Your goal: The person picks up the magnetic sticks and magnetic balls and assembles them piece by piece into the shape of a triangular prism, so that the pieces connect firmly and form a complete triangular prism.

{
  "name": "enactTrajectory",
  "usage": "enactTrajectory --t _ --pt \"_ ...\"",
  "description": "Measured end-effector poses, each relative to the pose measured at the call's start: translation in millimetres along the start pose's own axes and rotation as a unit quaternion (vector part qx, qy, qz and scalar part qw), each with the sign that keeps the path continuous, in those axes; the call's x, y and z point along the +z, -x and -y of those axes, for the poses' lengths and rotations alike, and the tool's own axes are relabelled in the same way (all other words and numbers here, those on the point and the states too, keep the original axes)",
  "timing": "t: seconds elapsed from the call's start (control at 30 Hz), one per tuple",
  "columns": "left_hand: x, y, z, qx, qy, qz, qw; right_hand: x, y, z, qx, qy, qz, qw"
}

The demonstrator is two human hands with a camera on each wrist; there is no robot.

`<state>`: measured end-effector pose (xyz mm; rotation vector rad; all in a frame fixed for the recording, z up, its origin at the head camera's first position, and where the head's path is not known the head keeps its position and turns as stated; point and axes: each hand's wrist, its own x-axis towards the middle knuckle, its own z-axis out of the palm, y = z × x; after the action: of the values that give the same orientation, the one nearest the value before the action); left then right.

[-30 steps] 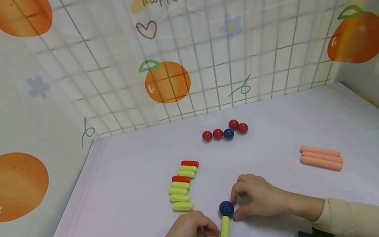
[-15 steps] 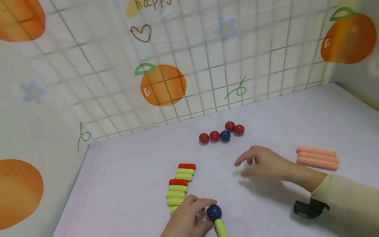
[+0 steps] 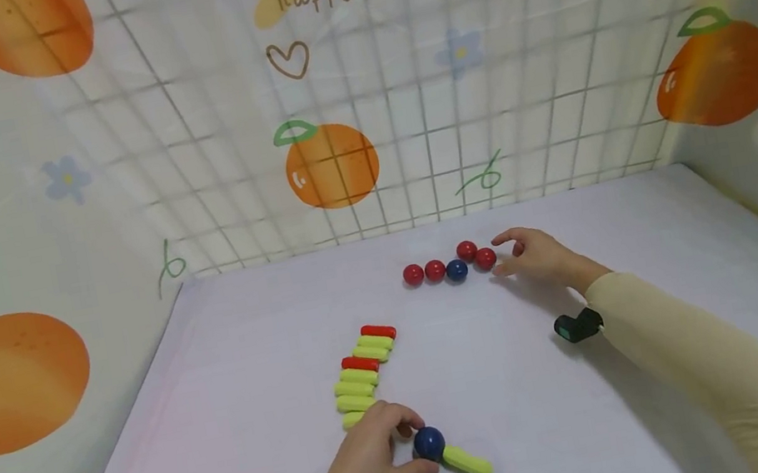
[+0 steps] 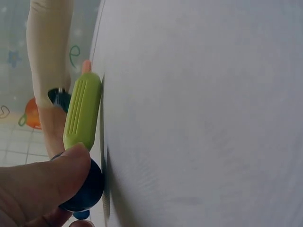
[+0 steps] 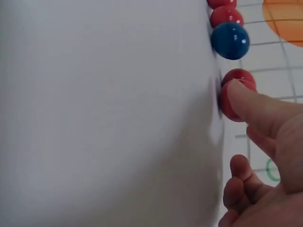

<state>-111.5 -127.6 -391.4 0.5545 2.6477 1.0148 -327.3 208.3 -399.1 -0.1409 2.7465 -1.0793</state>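
Observation:
In the head view my left hand (image 3: pixel 366 467) pinches a dark blue ball (image 3: pixel 429 443) between thumb and forefinger near the table's front. A yellow-green magnetic-style stick (image 3: pixel 468 462) joins that ball and points right and toward me. The left wrist view shows the thumb across the ball, with the ribbed stick (image 4: pixel 83 111) extending beyond it. Far back, my right hand (image 3: pixel 538 255) has thumb and forefinger spread beside a red ball (image 3: pixel 485 258). In the right wrist view its thumb overlaps that red ball (image 5: pixel 230 105), while the other fingers stay loosely bent.
Beside the red ball are more red balls (image 3: pixel 435 270) and a second blue ball (image 3: pixel 457 271). Left of centre, yellow-green sticks (image 3: pixel 354 388) and red sticks (image 3: pixel 360 364) lie in a staggered row. My right sleeve hides the pink sticks in the head view.
My right hand has left the blue ball and moved to the back, beside the red balls. My left hand has moved from the stick to the ball; the joined stick has swung rightward.

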Motion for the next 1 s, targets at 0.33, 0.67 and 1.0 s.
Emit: enactTrajectory --t 0.33,0.67,1.0 --pt "2.9 2.2 -5.0 0.017 -0.003 -0.017 0.9997 2 -6.2 1 0.032 -0.003 -0.005 0.9995" --pt "3.2 4.2 -5.7 0.000 -0.004 -0.017 0.9998 4 9.8 3 0.001 0.008 0.004 1.0000" --pt "3.8 4.6 -3.2 -0.013 -0.012 -0.045 0.9988 11 57.2 20 -0.081 -0.002 0.039 0.9959"
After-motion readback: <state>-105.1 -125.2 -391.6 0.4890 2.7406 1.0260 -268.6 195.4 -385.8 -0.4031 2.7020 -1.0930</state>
